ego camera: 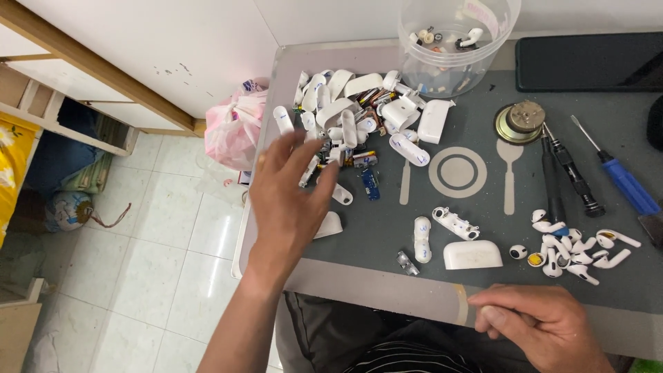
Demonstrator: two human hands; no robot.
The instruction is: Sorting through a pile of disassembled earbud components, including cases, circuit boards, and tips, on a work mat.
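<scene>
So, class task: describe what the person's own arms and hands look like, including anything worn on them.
Both are bare. The left hand and its forearm show no sleeve, glove, watch or ring. The right hand is also ungloved, with no ring or strap visible; its arm is mostly out of frame, so a sleeve there cannot be ruled out.

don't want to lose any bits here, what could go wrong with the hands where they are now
The left hand is spread over the heap of white case shells near the table's left edge; a sweep could push small parts onto the tiled floor. The half shell by its palm is easily knocked. The right hand rests at the front edge, close to the loose earbud pieces, which a sleeve or wrist might scatter.
</scene>
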